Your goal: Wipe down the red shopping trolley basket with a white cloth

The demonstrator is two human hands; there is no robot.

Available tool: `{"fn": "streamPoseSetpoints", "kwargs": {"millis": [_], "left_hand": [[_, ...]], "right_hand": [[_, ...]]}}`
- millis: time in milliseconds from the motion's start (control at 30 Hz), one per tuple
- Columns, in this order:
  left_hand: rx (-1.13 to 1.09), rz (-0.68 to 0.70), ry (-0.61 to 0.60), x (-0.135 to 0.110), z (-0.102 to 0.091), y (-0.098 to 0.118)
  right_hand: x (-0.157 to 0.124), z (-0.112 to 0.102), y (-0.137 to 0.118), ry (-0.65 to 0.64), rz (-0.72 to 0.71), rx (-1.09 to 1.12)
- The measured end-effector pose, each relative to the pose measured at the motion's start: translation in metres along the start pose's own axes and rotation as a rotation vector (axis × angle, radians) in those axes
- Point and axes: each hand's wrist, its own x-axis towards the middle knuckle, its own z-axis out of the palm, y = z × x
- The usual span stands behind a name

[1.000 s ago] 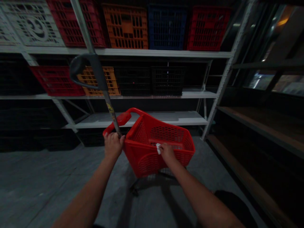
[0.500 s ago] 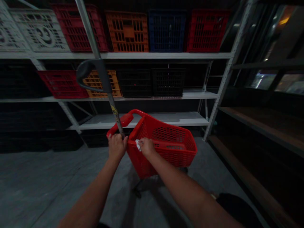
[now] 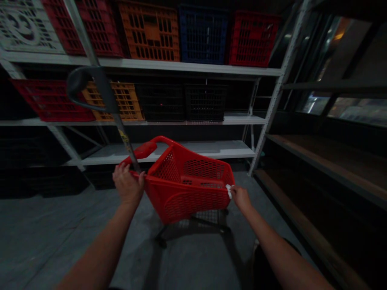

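Note:
A red plastic shopping cart (image 3: pixel 187 193) stands on the grey floor in front of me. My left hand (image 3: pixel 128 185) is closed round the cart's near-left corner, at the base of the metal pull rod with its black handle (image 3: pixel 90 86). My right hand (image 3: pixel 240 197) is closed on a small white cloth (image 3: pixel 229 190) and presses it against the cart's right corner rim. The basket's inside looks bare.
Metal shelving (image 3: pixel 169 66) runs across the back with red, orange, blue, black and white crates. A dark wooden shelf unit (image 3: pixel 326 161) lines the right side. Grey floor (image 3: pixel 45 233) spreads to the left and behind the cart.
My right hand with the cloth has slid along the rim from the cart's near-left end to its right corner. The view has shifted a little to the right.

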Motion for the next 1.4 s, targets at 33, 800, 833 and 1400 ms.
{"fn": "streamPoseSetpoints", "kwargs": {"millis": [33, 800, 833, 1400], "left_hand": [[0.015, 0.006, 0.061, -0.008, 0.001, 0.013], [-0.054, 0.347, -0.534, -0.070, 0.063, 0.082], [-0.052, 0.349, -0.527, -0.071, 0.063, 0.081], [-0.066, 0.365, -0.543, -0.078, 0.059, 0.071]], "right_hand": [[0.000, 0.000, 0.001, 0.008, 0.000, -0.006], [0.009, 0.043, -0.097, -0.093, -0.191, 0.110], [0.005, 0.037, -0.077, -0.079, -0.143, 0.111], [-0.023, 0.036, -0.047, -0.027, -0.295, 0.149]]}}
